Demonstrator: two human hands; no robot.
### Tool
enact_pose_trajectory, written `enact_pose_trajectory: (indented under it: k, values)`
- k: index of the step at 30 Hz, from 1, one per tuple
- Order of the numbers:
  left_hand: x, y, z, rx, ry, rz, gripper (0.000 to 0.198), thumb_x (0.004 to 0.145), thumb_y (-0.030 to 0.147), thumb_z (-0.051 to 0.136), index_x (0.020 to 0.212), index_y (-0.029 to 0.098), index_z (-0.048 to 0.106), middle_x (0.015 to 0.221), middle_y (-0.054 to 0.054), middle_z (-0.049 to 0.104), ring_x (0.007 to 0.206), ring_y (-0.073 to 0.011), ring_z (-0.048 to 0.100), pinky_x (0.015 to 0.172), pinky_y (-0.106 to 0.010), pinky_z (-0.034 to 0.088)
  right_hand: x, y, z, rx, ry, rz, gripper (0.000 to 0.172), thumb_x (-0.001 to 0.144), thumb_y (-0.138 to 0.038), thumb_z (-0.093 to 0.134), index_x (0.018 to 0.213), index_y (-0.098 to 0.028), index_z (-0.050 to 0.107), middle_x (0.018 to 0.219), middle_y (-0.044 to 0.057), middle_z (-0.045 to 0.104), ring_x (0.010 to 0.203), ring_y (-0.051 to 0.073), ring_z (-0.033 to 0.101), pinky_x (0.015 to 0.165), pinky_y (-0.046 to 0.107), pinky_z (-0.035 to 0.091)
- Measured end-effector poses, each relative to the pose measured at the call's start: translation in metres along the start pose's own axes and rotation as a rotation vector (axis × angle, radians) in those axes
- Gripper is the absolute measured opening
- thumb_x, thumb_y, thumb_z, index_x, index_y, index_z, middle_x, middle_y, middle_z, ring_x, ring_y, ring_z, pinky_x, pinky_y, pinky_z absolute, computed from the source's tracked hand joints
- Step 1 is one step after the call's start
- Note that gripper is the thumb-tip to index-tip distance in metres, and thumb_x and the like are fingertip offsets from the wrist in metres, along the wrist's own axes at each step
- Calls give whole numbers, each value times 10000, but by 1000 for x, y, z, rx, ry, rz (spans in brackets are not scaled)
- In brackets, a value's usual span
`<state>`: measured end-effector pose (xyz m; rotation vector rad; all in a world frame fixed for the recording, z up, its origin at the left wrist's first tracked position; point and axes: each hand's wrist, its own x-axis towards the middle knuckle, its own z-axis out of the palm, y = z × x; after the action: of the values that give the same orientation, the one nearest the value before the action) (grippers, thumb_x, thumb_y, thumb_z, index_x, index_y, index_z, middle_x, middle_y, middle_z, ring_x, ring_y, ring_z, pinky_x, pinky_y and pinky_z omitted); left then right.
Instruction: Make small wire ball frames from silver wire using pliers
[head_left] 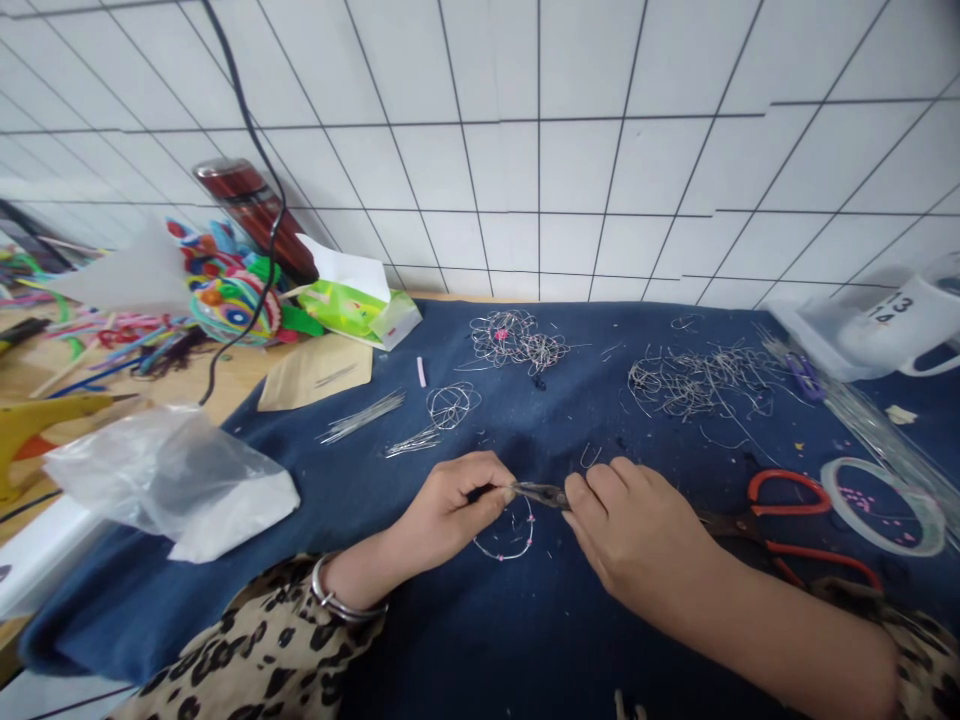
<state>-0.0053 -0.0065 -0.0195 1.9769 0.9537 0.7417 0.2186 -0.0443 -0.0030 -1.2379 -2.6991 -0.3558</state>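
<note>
Between thumb and forefinger my left hand [469, 495] pinches a thin wire ring [517, 552] dotted with small pink beads, which hangs just above the blue cloth. My right hand [626, 520] is closed around a pair of pliers [551, 495]; most of the handles are hidden in the palm. The plier tips meet the wire right at my left fingertips. Whether the jaws are fully closed is too small to tell. A short bent wire [590, 457] lies on the cloth beyond the pliers.
Red-handled scissors [787, 492] and a round dish of pink beads [829, 480] lie to the right. Tangled wire heaps [697, 380] and straight wire pieces [364, 417] are farther back. A plastic bag [172, 470] sits left; a white mug [900, 320] stands back right.
</note>
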Motion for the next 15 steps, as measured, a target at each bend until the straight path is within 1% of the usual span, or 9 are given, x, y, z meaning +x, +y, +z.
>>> enact_pose_trajectory:
  k: [5, 11, 15]
  values:
    - [1, 1, 1, 15, -8, 5, 131, 838, 117, 505, 774, 127, 619, 682, -16, 554, 629, -106, 514, 609, -235, 407, -1, -1, 2, -7, -9, -5, 273, 797, -179, 515, 1061, -119, 550, 762, 44, 489, 692, 191, 433, 571, 332, 303]
    - [1, 2, 0, 33, -8, -6, 131, 833, 117, 505, 771, 130, 620, 685, -21, 569, 635, -112, 524, 614, -240, 407, 0, -1, 3, 1, -9, -3, 249, 794, -182, 525, 1033, -121, 557, 754, 42, 489, 686, 190, 434, 569, 330, 300]
    - [1, 1, 1, 34, 7, -25, 133, 831, 130, 510, 752, 131, 618, 677, -21, 568, 626, -113, 520, 608, -244, 405, 1, -1, 2, 37, -33, 10, 236, 801, -199, 525, 1024, -131, 558, 762, 46, 497, 696, 195, 437, 582, 330, 309]
